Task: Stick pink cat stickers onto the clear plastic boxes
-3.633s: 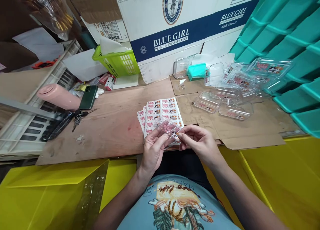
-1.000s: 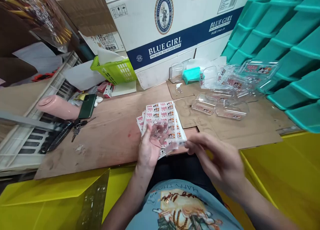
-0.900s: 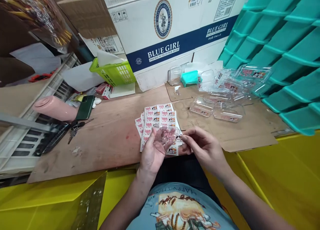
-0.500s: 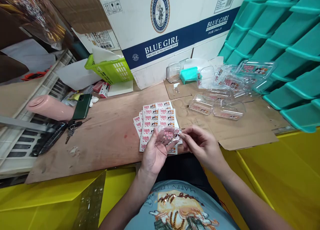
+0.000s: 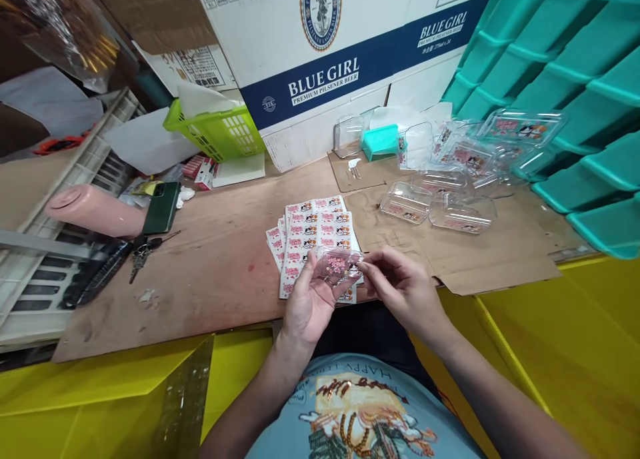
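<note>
Left hand [image 5: 311, 304]: part-curled, gripping clear tray [image 5: 336, 266]. Right hand [image 5: 400, 287]: fingertips pinched at sticker [image 5: 354, 266] on tray. Green basket [image 5: 220, 131] contains white paper [image 5: 207, 104].

Light-blue printed shirt [image 5: 367, 409] (gold, brown and orange motif), dark legwear [image 5: 367, 332].
</note>
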`<state>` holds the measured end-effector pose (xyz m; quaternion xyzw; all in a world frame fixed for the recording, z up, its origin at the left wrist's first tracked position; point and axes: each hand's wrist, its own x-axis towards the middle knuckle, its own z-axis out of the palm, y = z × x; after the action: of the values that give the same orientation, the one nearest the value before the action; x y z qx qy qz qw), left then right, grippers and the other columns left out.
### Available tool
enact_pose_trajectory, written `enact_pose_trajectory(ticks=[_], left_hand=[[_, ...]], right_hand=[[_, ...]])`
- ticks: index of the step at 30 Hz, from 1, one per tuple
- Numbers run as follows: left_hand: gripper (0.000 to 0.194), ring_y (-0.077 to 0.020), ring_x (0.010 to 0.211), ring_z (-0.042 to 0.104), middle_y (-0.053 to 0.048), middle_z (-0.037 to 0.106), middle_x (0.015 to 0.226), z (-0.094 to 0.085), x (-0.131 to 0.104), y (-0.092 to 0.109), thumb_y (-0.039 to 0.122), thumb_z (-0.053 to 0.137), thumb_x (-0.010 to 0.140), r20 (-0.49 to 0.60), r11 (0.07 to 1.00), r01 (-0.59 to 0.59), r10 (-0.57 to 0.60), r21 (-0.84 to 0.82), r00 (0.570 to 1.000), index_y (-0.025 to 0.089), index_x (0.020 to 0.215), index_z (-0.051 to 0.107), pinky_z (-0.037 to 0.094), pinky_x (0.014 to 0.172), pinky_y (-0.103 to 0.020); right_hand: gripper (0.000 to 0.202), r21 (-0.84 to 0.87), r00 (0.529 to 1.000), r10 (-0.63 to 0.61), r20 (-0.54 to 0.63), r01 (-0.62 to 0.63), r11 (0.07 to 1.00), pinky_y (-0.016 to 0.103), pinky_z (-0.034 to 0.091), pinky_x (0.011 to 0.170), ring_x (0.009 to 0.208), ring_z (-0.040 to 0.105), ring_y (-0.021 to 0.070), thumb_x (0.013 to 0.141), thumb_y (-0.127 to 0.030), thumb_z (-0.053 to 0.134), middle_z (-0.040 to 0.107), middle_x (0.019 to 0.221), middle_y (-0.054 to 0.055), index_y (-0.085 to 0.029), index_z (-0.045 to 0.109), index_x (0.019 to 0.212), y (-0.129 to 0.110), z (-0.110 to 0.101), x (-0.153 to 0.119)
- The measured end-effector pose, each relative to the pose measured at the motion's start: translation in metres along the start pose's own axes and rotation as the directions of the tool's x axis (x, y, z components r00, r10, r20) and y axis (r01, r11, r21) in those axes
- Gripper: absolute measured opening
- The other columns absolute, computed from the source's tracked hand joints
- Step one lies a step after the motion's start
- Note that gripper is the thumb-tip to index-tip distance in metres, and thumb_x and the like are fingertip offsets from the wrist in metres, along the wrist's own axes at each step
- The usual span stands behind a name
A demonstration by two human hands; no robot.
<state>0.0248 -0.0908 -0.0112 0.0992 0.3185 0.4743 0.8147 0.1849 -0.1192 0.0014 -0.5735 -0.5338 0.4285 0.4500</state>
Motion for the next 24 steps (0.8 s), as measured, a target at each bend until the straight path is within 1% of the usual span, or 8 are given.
enact_pose_trajectory(ticks=[3,6,9,12,14,16,19,24], left_hand=[[0.031,-0.0238,0.103,0.070,-0.010,0.075,0.106,0.000,0.000,0.000,0.042,0.055,0.094,-0.019,1.000,0.002,-0.002,0.004,1.000,0.016,0.099,0.072,0.053,0.099,-0.045],[0.032,-0.0227,0.101,0.071,-0.009,0.075,0.106,0.001,0.000,0.001,0.041,0.054,0.095,0.006,1.000,-0.005,0.005,0.007,1.000,0.016,0.098,0.073,0.054,0.097,-0.042],[0.031,-0.0217,0.099,0.071,-0.009,0.076,0.104,0.001,0.000,0.002,0.040,0.054,0.095,0.031,1.000,-0.009,0.009,-0.001,0.999,0.016,0.098,0.073,0.054,0.097,-0.042],[0.033,-0.0245,0.105,0.069,-0.010,0.076,0.104,0.000,0.001,0.003,0.041,0.055,0.094,0.022,1.000,-0.007,0.007,0.000,1.000,0.015,0.096,0.074,0.053,0.100,-0.045],[0.033,-0.0257,0.107,0.068,-0.009,0.076,0.103,-0.002,0.001,0.005,0.043,0.056,0.093,-0.006,1.000,-0.014,0.014,-0.005,1.000,0.015,0.093,0.074,0.052,0.101,-0.048],[0.033,-0.0245,0.104,0.069,-0.008,0.076,0.101,-0.003,0.002,0.006,0.043,0.056,0.093,-0.039,1.000,-0.027,0.026,-0.008,0.999,0.015,0.092,0.074,0.052,0.101,-0.048],[0.032,-0.0223,0.098,0.071,-0.008,0.076,0.100,-0.004,0.003,0.006,0.041,0.054,0.095,-0.065,0.999,-0.034,0.033,-0.014,0.997,0.016,0.091,0.074,0.056,0.096,-0.045],[0.031,-0.0238,0.102,0.070,-0.008,0.076,0.104,-0.003,0.003,0.005,0.039,0.051,0.096,-0.009,0.999,-0.035,0.035,-0.011,0.999,0.017,0.096,0.073,0.059,0.089,-0.041]], right_hand=[[0.022,0.007,1.000,-0.002,0.000,0.002,1.000,0.024,0.044,0.053,0.056,0.051,0.0120,0.093,-0.041,0.058,0.053,0.063,-0.001,-0.020,0.060,0.085,-0.003,0.000,-0.001],[0.020,0.001,1.000,-0.022,-0.011,0.022,1.000,0.025,0.043,0.054,0.057,0.051,0.0120,0.093,-0.038,0.058,0.056,0.066,0.000,-0.020,0.062,0.088,-0.006,0.001,-0.004],[0.017,-0.058,0.997,-0.066,-0.027,0.064,0.996,0.025,0.043,0.056,0.060,0.053,0.0126,0.094,-0.035,0.057,0.059,0.073,0.002,-0.020,0.063,0.089,-0.008,0.001,-0.007],[0.015,-0.150,0.994,-0.105,-0.041,0.097,0.984,0.026,0.042,0.057,0.061,0.052,0.0130,0.094,-0.032,0.056,0.057,0.070,0.001,-0.020,0.062,0.088,-0.006,-0.002,-0.006],[0.015,-0.170,0.994,-0.101,-0.051,0.091,0.981,0.026,0.041,0.056,0.059,0.051,0.0129,0.094,-0.032,0.056,0.055,0.068,0.000,-0.020,0.062,0.087,-0.005,-0.005,-0.004],[0.015,-0.132,0.995,-0.077,-0.058,0.069,0.989,0.026,0.041,0.056,0.059,0.052,0.0129,0.094,-0.032,0.057,0.055,0.067,0.000,-0.020,0.062,0.087,-0.006,-0.008,-0.003],[0.016,-0.016,0.999,-0.036,-0.034,0.036,0.999,0.026,0.043,0.056,0.059,0.053,0.0130,0.094,-0.034,0.058,0.056,0.066,0.000,-0.019,0.062,0.088,-0.011,-0.008,-0.002],[0.018,0.088,1.000,-0.004,0.008,0.003,0.996,0.024,0.043,0.052,0.055,0.052,0.0117,0.092,-0.035,0.061,0.053,0.063,-0.002,-0.019,0.060,0.084,-0.011,0.001,-0.001]])
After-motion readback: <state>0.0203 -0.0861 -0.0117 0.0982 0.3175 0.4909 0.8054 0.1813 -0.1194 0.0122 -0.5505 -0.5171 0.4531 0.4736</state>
